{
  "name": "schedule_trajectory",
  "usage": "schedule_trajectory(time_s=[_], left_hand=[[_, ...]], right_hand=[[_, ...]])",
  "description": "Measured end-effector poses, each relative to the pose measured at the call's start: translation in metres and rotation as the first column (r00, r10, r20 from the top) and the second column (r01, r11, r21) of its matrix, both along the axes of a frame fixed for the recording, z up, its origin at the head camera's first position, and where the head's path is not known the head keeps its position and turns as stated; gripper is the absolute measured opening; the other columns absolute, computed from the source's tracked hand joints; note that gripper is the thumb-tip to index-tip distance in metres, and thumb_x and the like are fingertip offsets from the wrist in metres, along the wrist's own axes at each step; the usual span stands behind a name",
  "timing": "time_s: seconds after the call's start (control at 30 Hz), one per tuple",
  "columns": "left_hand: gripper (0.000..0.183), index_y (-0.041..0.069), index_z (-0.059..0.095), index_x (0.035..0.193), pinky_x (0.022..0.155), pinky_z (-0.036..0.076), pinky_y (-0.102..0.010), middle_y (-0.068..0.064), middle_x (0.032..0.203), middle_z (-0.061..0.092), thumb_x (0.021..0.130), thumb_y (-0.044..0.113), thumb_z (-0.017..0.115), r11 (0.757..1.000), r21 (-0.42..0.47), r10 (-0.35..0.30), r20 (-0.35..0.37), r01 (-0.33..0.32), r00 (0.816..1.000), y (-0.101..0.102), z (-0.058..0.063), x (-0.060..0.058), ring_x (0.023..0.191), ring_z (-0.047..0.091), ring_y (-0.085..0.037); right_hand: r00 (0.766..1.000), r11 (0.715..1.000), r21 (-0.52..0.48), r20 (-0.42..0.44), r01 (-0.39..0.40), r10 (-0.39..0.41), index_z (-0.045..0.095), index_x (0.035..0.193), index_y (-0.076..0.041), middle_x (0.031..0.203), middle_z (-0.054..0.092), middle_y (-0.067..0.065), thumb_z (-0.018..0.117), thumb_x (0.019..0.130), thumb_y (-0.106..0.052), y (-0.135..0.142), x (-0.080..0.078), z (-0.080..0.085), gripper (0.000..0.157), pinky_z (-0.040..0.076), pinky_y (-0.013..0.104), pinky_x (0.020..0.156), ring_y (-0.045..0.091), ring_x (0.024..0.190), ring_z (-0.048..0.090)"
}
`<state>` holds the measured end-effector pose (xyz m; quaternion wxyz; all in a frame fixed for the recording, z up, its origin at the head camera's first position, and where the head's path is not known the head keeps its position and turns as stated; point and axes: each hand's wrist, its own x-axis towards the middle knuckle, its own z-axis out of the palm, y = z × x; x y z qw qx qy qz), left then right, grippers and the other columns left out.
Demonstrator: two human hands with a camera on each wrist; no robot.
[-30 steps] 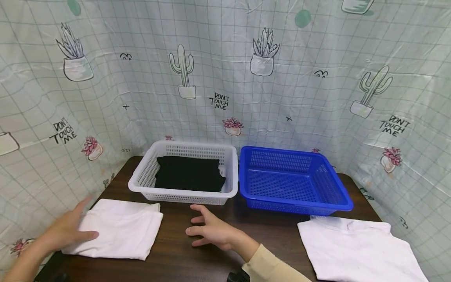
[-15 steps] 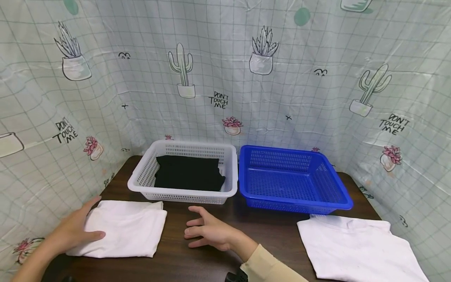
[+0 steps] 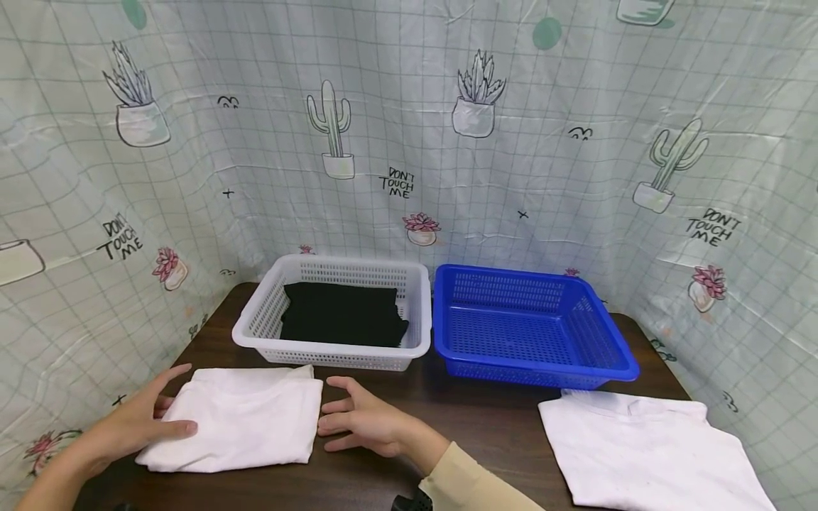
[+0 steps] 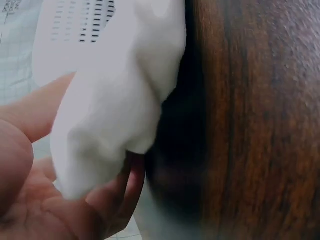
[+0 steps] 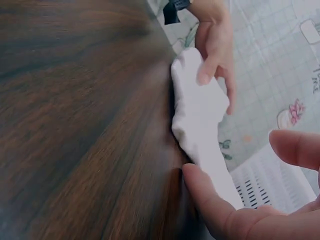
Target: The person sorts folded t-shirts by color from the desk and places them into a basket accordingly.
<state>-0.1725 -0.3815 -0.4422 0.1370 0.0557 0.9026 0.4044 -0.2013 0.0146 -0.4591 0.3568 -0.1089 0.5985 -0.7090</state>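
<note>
A folded white shirt [image 3: 249, 419] lies on the left side of the dark wooden table. My left hand [image 3: 131, 428] grips its left edge, thumb on top; in the left wrist view the other fingers reach beneath the white cloth [image 4: 110, 100]. At the opposite edge, my right hand [image 3: 366, 424] has its fingers spread apart, fingertips right at the fabric. The right wrist view shows that hand's thumb and fingers [image 5: 205, 192] beside the shirt's near end, not curled round it.
Behind the shirt stands a white perforated basket [image 3: 332, 358] holding folded black cloth [image 3: 341, 316]. A blue basket [image 3: 537, 372] sits to its right. Another white shirt [image 3: 652, 447] lies at the table's right side. A patterned curtain [image 3: 409, 128] hangs around the back and sides.
My left hand and the folded white shirt have shifted to the right. My right hand has moved slightly left, up to the shirt's right edge.
</note>
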Motion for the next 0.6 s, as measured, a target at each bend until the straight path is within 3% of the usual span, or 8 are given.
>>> schedule_trajectory(time_s=[0.2,0.33,0.5,0.57,0.6], left_hand=[[0.098,0.003,-0.001,0.167,0.082,0.055,-0.029,-0.038,0.135,0.056,0.103,0.019,0.072,0.983,0.179,-0.045,0.109,0.025,0.993,-0.003,-0.003,0.003,0.111,0.064,-0.029],[0.094,0.003,-0.001,0.167,0.083,0.054,-0.025,-0.044,0.141,0.05,0.106,0.018,0.068,0.979,0.204,-0.046,0.098,0.026,0.994,-0.004,-0.005,0.005,0.112,0.062,-0.02],[0.091,-0.001,-0.006,0.166,0.085,0.052,-0.022,-0.049,0.151,0.037,0.108,0.018,0.063,0.972,0.233,-0.041,0.097,0.017,0.994,-0.004,-0.008,0.005,0.113,0.059,-0.004],[0.091,0.003,-0.011,0.167,0.086,0.053,-0.024,-0.05,0.152,0.034,0.11,0.018,0.059,0.966,0.258,-0.055,0.121,0.022,0.991,-0.005,-0.009,0.006,0.114,0.06,-0.006],[0.091,0.01,-0.012,0.168,0.087,0.053,-0.024,-0.05,0.152,0.033,0.111,0.019,0.058,0.963,0.267,-0.059,0.136,0.021,0.989,-0.006,-0.01,0.006,0.115,0.06,-0.007]], right_hand=[[1.0,1.0,0.018,0.004,-0.005,0.005,0.023,0.165,-0.011,0.134,0.056,0.018,0.069,0.097,0.0,-0.014,-0.005,0.0,0.082,0.057,0.05,0.099,0.028,0.107,0.068],[1.0,1.0,0.016,0.008,0.006,-0.006,0.026,0.162,-0.01,0.12,0.064,0.016,0.068,0.098,0.0,-0.023,-0.008,-0.001,0.077,0.057,0.043,0.099,0.023,0.1,0.067],[1.0,0.999,0.033,-0.018,0.014,-0.013,0.03,0.158,-0.008,0.115,0.067,0.014,0.067,0.097,0.002,-0.033,-0.009,0.0,0.072,0.053,0.047,0.106,0.022,0.107,0.066],[0.999,0.999,0.039,-0.032,0.006,-0.005,0.03,0.158,-0.008,0.118,0.066,0.013,0.068,0.096,0.001,-0.036,-0.01,0.0,0.073,0.051,0.048,0.109,0.022,0.111,0.066],[1.0,0.999,0.032,-0.031,0.004,-0.003,0.03,0.159,-0.008,0.12,0.065,0.013,0.068,0.096,0.001,-0.038,-0.01,0.0,0.074,0.05,0.049,0.111,0.022,0.113,0.066]])
